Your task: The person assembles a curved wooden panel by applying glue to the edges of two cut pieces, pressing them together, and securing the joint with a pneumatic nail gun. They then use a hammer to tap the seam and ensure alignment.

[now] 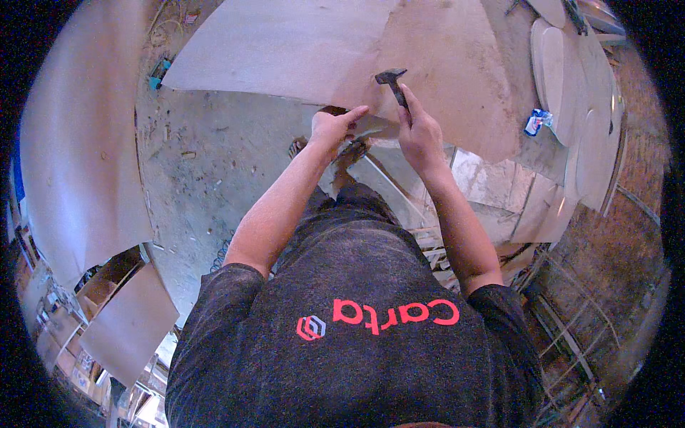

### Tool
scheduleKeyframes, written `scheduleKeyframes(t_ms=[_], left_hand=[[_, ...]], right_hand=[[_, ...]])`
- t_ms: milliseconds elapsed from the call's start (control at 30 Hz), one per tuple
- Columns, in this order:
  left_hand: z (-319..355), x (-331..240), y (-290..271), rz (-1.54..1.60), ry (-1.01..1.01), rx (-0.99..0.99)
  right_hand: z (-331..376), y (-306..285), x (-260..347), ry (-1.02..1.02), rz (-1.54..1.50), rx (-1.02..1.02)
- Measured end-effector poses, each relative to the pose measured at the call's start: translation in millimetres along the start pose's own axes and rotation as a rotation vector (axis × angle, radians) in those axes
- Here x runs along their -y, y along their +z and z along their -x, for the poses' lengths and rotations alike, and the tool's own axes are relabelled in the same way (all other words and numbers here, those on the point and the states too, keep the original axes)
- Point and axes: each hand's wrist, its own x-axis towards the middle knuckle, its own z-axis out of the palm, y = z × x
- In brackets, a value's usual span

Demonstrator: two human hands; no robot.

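Observation:
My right hand [421, 137] is wrapped round the handle of a hammer [392, 77], its thumb lying along the shaft. The dark metal head is raised over a large, pale, thin board [285, 53] with a curved outline. At the near edge of that board is my left hand [332, 130], with one digit stretched toward the hammer side and the other fingers curled under. Whatever those fingers pinch is too small or hidden to make out. A dark patch shows just beyond the left knuckles.
Another tall pale sheet [85, 143] stands at the left. Stacked rounded board pieces [553, 68] lie at the right, with a small blue-and-white packet [537, 122] nearby. My bare feet [353, 150] are on the dusty, debris-strewn floor [193, 128] below the board's edge.

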Motion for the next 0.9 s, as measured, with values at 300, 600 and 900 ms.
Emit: scheduleKeyframes(t_ms=[300,600,900], left_hand=[[-6.5,-0.8,1.0,0.014,-0.127,-0.08],[-15.9,13.7,1.0,0.011,-0.083,-0.091],[22.1,-27.9,-22.5,-0.505,-0.162,0.204]], right_hand=[[-2.1,22.0,1.1,-0.138,0.129,-0.132],[-2.7,8.5,12.8,-0.164,-0.011,-0.2],[-5.7,-0.5,-0.4,0.012,-0.128,-0.002]])
